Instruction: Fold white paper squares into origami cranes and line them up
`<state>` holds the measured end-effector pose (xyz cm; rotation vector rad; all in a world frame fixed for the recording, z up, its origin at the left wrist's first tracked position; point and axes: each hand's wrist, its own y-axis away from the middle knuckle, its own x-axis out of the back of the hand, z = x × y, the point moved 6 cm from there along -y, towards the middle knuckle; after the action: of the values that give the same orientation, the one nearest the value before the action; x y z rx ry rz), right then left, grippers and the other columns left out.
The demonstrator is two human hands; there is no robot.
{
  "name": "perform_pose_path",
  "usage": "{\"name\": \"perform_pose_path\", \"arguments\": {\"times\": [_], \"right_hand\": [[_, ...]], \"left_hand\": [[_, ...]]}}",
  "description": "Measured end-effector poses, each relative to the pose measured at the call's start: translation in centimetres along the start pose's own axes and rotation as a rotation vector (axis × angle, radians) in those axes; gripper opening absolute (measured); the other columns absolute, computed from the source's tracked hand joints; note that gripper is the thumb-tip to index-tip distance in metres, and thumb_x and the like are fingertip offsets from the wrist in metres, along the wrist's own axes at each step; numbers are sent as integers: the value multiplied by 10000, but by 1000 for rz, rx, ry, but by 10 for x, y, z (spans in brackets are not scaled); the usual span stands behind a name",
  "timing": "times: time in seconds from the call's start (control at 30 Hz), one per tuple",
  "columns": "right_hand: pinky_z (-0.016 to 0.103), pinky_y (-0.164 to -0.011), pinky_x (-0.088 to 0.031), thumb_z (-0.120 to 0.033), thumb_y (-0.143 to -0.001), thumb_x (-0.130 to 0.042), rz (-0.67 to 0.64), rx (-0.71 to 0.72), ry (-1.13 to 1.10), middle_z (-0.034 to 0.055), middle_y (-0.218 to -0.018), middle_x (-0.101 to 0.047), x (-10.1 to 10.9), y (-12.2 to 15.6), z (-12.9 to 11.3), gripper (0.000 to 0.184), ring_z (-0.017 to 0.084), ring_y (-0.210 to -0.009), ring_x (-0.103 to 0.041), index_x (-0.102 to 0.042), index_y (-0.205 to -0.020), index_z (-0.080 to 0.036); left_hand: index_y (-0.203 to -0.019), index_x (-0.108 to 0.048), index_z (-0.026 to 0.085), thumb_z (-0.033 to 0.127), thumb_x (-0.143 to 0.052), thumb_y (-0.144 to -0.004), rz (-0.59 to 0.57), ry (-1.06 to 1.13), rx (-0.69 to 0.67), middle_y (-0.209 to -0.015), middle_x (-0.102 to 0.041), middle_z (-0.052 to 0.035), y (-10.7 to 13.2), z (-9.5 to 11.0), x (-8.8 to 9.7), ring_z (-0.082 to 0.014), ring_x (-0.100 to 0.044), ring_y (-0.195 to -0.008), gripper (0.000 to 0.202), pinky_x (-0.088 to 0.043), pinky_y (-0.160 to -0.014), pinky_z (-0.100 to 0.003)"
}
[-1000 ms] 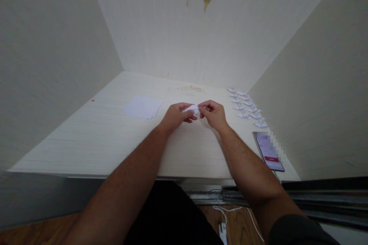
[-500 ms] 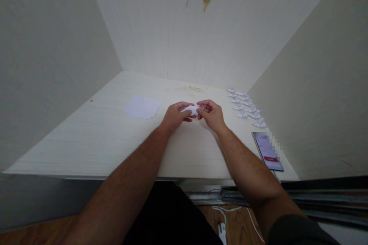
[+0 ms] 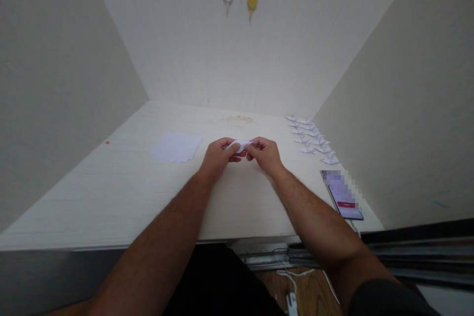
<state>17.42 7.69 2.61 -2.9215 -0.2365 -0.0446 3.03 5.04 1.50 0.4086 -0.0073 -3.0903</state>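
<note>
Small folded white paper piece (image 3: 242, 144): gripped from both sides over white wood-grain tabletop (image 3: 240, 202). Left hand (image 3: 217, 155) with thumb on top, other fingers curled below. Right hand (image 3: 267, 155) pinching opposite end, thumb near left thumb. Forearms (image 3: 172, 227) angled inward across tabletop's front edge.

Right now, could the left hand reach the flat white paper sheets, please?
Probably yes: nothing visible blocks the left hand from the sheets, though that hand holds folded white paper.
</note>
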Motion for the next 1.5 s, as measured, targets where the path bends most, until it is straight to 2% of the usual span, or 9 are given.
{"name": "perform_pose_path", "arguments": {"times": [0.2, 0.4, 0.57, 0.67, 0.83, 1.0, 1.27, 1.5], "right_hand": [[226, -452, -439, -379, -659, -743, 4, 13, 49, -21, -518, -620, 2, 3, -6, 235, 108, -455, -559, -597, -649, -196], [216, -423, -416, -380, -662, -730, 20, 27, 42, -2, -552, -653, 2, 3, -6, 242, 102, -436, -552, -575, -636, -196], [219, -431, -446, -410, -640, -754, 20, 36, 15, 7, -571, -679, 4, 1, -7, 271, 107, -443, -568, -591, -666, -195], [224, -440, -468, -419, -631, -770, 0, 32, -8, 12, -580, -689, 3, 1, -8, 284, 110, -450, -580, -603, -665, -191], [239, -470, -505, -411, -638, -778, -8, 11, -35, 23, -599, -701, 3, 2, -10, 275, 122, -472, -612, -625, -675, -185], [250, -492, -532, -402, -664, -759, -8, 12, -46, 28, -609, -707, 3, 2, -9, 250, 133, -495, -639, -649, -672, -177], [226, -471, -506, -312, -689, -731, 43, 44, -45, 9, -571, -686, 5, 2, -6, 163, 120, -471, -624, -646, -660, -177], [227, -477, -491, -335, -657, -747, 86, 51, -37, -10, -530, -659, 7, 2, -7, 190, 127, -475, -623, -639, -676, -181]], "left_hand": [[-721, -583, 149, 394, -795, -662, -14, -21, -19, -656, -670, -38, -1, -1, 1, -152, -661, -564, 329, -451, -484, -220], [-703, -616, 159, 375, -743, -711, -50, -110, -77, -502, -593, 3, -3, 0, 1, -83, -488, -412, 251, -356, -433, -209], [-686, -595, 167, 382, -763, -667, -38, -56, -46, -562, -604, 10, -5, -2, 2, -53, -405, -403, 273, -255, -404, -195], [-680, -587, 167, 374, -768, -656, -45, -27, -37, -586, -611, 5, -5, -2, 2, -53, -409, -418, 276, -254, -411, -194], [-666, -568, 173, 359, -757, -671, -28, -34, -17, -479, -511, 43, -5, -3, 4, -65, -410, -403, 265, -253, -412, -194], [-669, -574, 171, 356, -747, -679, -11, -52, -30, -474, -511, 41, -5, -3, 5, -68, -411, -400, 253, -251, -409, -197], [-667, -584, 167, 363, -757, -672, -54, -39, -56, -488, -515, 38, -5, -1, 3, -59, -391, -406, 262, -238, -419, -195], [-666, -585, 160, 364, -760, -657, -52, -35, -47, -470, -508, 41, -6, -2, 4, -58, -372, -397, 268, -222, -411, -198]]}}
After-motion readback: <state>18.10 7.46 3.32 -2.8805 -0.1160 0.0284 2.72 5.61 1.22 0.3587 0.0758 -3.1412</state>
